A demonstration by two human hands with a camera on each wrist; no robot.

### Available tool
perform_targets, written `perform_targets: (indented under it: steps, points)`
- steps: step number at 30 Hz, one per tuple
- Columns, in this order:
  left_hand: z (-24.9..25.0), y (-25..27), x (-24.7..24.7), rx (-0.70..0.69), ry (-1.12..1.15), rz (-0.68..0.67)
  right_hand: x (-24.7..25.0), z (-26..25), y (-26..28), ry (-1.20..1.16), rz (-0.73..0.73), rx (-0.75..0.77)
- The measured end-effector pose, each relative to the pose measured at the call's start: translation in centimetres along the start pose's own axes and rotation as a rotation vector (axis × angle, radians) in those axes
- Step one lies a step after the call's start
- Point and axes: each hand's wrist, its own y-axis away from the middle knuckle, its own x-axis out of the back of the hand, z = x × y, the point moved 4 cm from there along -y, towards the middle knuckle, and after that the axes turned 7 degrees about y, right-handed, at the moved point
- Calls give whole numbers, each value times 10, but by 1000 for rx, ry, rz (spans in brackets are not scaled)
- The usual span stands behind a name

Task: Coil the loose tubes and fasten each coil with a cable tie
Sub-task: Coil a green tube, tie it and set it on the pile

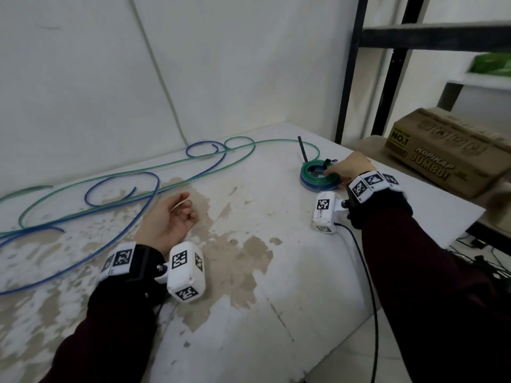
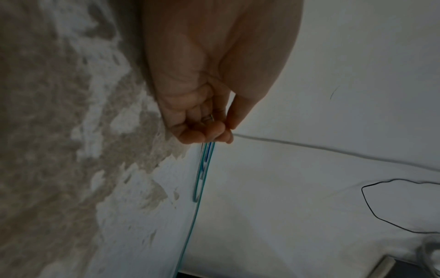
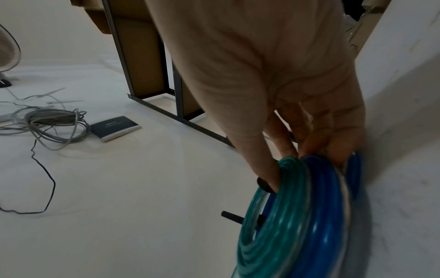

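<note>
A coil of green and blue tubes (image 1: 312,181) (image 3: 297,225) lies at the table's far right. My right hand (image 1: 334,176) (image 3: 302,165) grips it, thumb on the green side and fingers over the blue. A black cable tie tail (image 1: 302,149) (image 3: 232,216) sticks out of the coil. The loose green tube (image 1: 276,140) and blue tube (image 1: 121,174) trail left across the table in wide loops. My left hand (image 1: 186,207) (image 2: 221,129) hovers palm up mid-table, fingers curled, pinching a thin pale cable tie (image 1: 179,205).
The white table (image 1: 304,272) has worn brown patches; its right edge is close to the coil. A cardboard box (image 1: 448,150) and a black shelf frame (image 1: 348,78) stand to the right. On the floor lie a grey cable bundle (image 3: 54,122) and a dark booklet (image 3: 116,127).
</note>
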Motion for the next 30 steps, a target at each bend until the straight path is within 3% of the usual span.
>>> perform_targets:
  steps: [7,11,14,19,23,30]
  points:
    - [0,-3,2,4,-4,-10,3,-6,-7,-26,50,36]
    - [0,-4,2,-7,-16,-4,2,0,-19,-158,36,20]
    - [0,-4,2,-8,-12,-4,10,9,-25,-74,98,-19]
    - [0,-4,1,-9,-17,-7,8,22,-28,-167,31,-98]
    - [0,-4,2,-10,-13,-11,12,19,-27,-334,53,-9]
    - [0,-4,2,-20,-17,-17,19,28,-30,-292,4,-13]
